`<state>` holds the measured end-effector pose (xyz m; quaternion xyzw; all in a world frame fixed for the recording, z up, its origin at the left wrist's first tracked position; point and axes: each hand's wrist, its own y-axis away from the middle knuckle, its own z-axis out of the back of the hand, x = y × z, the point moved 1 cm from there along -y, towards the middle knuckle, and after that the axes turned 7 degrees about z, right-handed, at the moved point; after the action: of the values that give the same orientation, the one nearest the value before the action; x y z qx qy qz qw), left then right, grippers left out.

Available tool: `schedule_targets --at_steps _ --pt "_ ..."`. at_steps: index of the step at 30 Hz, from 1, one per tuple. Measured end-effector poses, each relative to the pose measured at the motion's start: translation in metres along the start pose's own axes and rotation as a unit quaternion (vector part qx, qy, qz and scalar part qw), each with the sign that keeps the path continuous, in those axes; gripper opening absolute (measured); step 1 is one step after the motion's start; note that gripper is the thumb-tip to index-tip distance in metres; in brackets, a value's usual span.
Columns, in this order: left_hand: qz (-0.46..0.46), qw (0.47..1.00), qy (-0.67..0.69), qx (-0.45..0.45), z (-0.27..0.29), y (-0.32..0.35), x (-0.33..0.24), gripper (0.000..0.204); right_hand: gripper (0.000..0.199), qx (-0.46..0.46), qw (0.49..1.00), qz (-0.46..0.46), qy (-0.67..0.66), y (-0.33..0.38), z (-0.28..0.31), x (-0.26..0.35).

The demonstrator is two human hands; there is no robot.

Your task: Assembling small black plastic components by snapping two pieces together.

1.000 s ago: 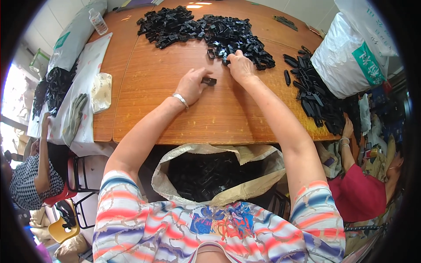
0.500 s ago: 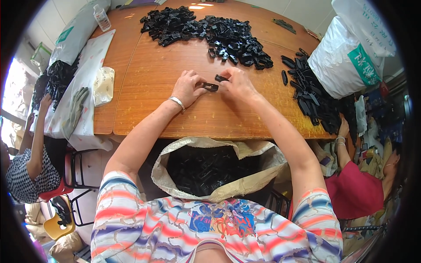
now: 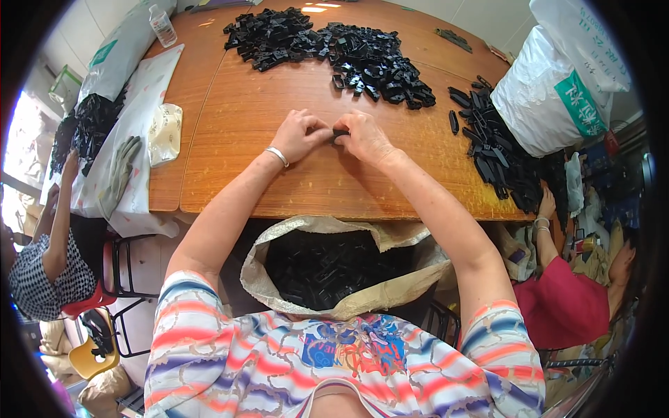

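From my remote seat I saw the left hand [image 3: 301, 134] curled nearly closed, its fingertips pinched on one end of a small black plastic piece [image 3: 339, 133]. The right hand [image 3: 364, 136] met it from the other side, fingers likewise bent tight and clamped on the same piece, so the two hands touched knuckle to knuckle. The piece sat between them, just above the wooden counter [image 3: 279, 174], near its middle. Only a sliver of it showed (the fingers covered most of it), and that sliver ran roughly left to right across my view; which end faced which way I could not tell.

A silver bracelet [image 3: 277, 156] circled the left wrist. Beyond the hands, toward the far edge of the counter, lay a wide heap of black parts [image 3: 327, 45], and a second, longer pile of black strips [image 3: 495, 150] spread along the right side beside a white sack [image 3: 557, 83]. Below the near edge of the counter, between the forearms, an open tan bag [image 3: 334, 268] held more black pieces. On the left lay a white cloth [image 3: 132, 132] with a grey glove [image 3: 120, 167] on it, and a clear bottle [image 3: 163, 25] stood at the far left corner. Another person's hand [image 3: 547, 205] reached in at the lower right, touching the strip pile.
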<state>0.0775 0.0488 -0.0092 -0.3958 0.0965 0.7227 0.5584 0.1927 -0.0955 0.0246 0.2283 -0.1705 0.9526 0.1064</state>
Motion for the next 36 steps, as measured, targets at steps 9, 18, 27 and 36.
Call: schedule_targets --at_steps 9,18,27,36 --pt "0.152 0.982 -0.091 0.063 -0.002 -0.015 -0.021 0.024 0.026 -0.024 1.000 0.009 0.013 0.010 0.000 -0.005" --pt "0.090 0.995 0.033 0.012 -0.002 -0.020 0.006 0.025 0.023 0.032 0.978 0.109 -0.173 0.100 0.034 0.071" --pt "-0.093 0.966 -0.236 -0.058 -0.010 -0.109 0.019 0.034 0.015 0.165 0.966 0.068 -0.187 0.116 0.031 0.074" --pt "-0.093 0.981 -0.169 -0.020 -0.006 -0.106 0.008 0.023 0.012 -0.071 0.983 0.031 0.164 -0.022 0.036 -0.061"
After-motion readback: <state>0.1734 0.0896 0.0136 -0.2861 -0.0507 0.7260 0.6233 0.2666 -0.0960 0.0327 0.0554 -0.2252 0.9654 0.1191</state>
